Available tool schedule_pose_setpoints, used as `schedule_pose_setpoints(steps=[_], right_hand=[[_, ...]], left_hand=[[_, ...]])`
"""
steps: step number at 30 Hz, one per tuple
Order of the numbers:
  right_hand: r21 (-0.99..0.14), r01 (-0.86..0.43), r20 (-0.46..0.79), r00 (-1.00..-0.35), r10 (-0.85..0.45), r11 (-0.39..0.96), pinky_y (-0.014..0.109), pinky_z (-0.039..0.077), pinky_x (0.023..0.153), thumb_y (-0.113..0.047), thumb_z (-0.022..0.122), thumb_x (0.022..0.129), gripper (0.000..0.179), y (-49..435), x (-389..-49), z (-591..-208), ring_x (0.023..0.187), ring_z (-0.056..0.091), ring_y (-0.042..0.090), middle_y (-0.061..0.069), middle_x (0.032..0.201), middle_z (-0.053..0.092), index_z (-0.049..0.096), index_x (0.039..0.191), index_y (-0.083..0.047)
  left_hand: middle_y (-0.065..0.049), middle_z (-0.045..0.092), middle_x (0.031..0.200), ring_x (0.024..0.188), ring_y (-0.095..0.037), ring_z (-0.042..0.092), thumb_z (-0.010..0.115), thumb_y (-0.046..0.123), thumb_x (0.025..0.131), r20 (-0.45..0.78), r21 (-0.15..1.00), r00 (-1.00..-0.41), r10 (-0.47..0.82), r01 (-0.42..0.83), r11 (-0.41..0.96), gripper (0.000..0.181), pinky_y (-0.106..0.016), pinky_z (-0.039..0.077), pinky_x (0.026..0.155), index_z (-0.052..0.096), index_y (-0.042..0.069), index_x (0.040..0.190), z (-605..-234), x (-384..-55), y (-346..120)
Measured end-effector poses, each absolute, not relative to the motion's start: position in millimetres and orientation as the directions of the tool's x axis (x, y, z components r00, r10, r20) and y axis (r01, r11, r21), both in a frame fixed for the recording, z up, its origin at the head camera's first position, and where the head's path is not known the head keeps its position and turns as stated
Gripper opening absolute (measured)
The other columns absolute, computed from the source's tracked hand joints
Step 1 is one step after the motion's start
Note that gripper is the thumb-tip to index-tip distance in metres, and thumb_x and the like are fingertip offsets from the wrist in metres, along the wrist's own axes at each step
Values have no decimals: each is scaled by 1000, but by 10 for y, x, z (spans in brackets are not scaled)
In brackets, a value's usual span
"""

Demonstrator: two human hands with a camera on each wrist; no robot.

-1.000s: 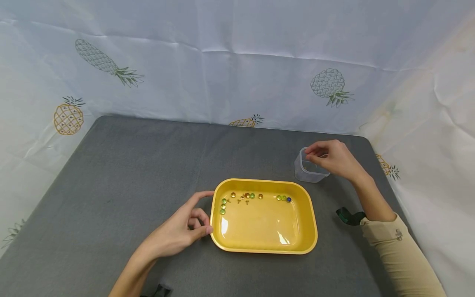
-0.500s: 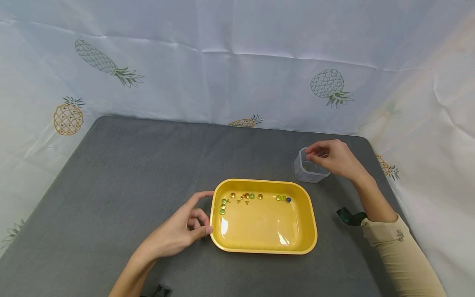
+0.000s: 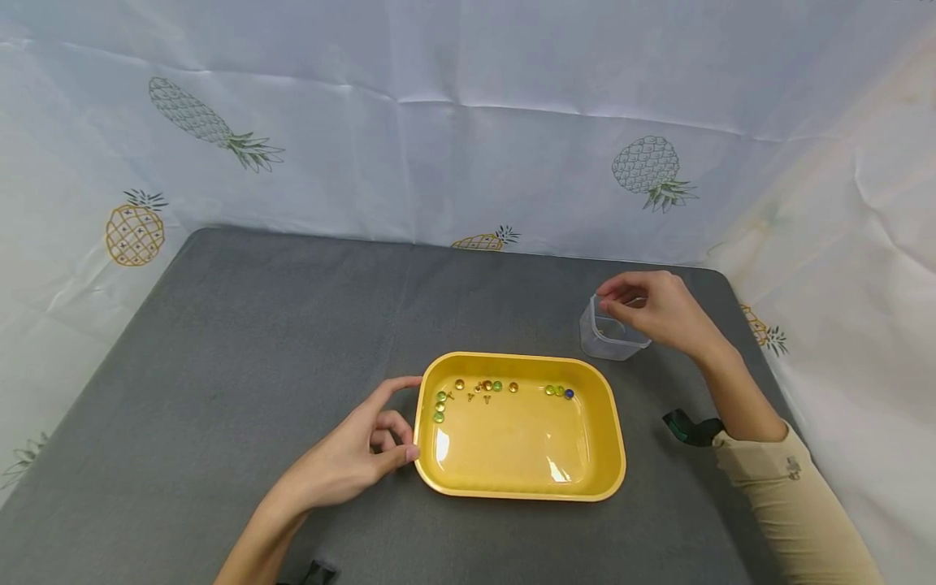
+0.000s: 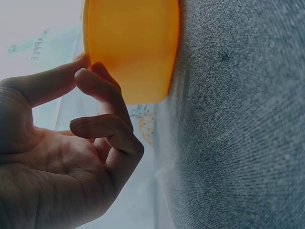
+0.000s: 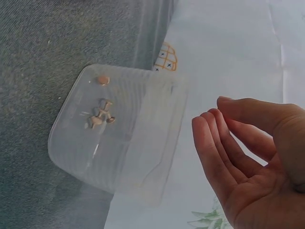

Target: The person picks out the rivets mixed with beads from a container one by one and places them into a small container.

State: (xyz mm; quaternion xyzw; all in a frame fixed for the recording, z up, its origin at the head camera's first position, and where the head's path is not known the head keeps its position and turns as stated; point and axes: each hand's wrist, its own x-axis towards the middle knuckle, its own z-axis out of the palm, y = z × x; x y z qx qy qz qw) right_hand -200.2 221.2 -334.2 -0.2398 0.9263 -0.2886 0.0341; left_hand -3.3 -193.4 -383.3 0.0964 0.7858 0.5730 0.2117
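Found a shallow yellow plastic tray with rounded corners (image 3: 504, 463) flat on the gray fabric-covered desk (image 3: 292, 325), well in from the far edge. Noted round glass beads (image 3: 513, 387) and gold-toned metal studs (image 3: 487, 398) near the tray's far and left walls, with the floor exposed toward the near rim. Saw the left hand (image 3: 358, 451) at the tray's left end, with thumb and forefinger spread and touching the rim, other fingers bent inward. Located a translucent plastic container (image 3: 605, 348) just beyond the tray's far right corner, across a narrow strip of desk, with copper-toned studs (image 5: 96, 121) inside. Observed the right hand (image 3: 661, 313) over the container's rim, with fingertips drawn near the thumb; could not tell of anything pinched between. Logged broad desk room left of the tray, a tighter margin right of the container.
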Motion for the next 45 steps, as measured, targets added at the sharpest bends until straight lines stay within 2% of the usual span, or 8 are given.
schedule_pose_setpoints(steps=[13, 17, 26, 39, 45], right_hand=[[-585, -462, 132, -865, -484, 666, 6, 54, 82, -11, 78, 100, 20, 2075, -1872, -3247, 89, 66, -7, 11, 107, 81, 79, 119, -6], [-644, -468, 143, -851, -505, 606, 10, 57, 83, -9, 78, 100, 22, 2023, -1819, -3216, 91, 68, -5, 13, 109, 80, 78, 122, -6], [-751, -444, 124, -823, -555, 490, 19, 62, 83, -7, 79, 99, 22, 1892, -1710, -3133, 91, 73, 7, 7, 107, 78, 78, 121, -8], [-797, -454, 125, -768, -628, 398, 25, 64, 81, -5, 81, 97, 23, 1723, -1618, -3043, 94, 75, 10, 0, 107, 79, 79, 119, -11], [-816, -459, 124, -732, -670, 350, 27, 65, 84, -3, 81, 96, 22, 1638, -1602, -3031, 94, 76, 11, 5, 107, 80, 79, 117, -8]], left_hand=[[-8, 68, 94, 68, -17, 66, 76, 9, 100, -218, 940, -893, 392, -85, 329, 80, -25, 51, 64, 30, 14, 166, -3835, -37, -1930], [-8, 68, 94, 68, -17, 66, 76, 9, 100, -221, 939, -893, 391, -87, 332, 80, -25, 51, 64, 30, 14, 166, -3834, -36, -1929], [-8, 68, 94, 67, -17, 65, 75, 8, 100, -216, 941, -894, 392, -84, 327, 80, -25, 51, 64, 30, 14, 166, -3833, -30, -1926], [-8, 68, 94, 67, -16, 65, 76, 8, 100, -225, 939, -893, 390, -93, 330, 80, -24, 50, 63, 30, 13, 166, -3816, -32, -1920], [-8, 68, 94, 67, -17, 65, 76, 8, 100, -230, 937, -893, 386, -97, 335, 80, -24, 50, 64, 30, 14, 166, -3813, -36, -1921]])
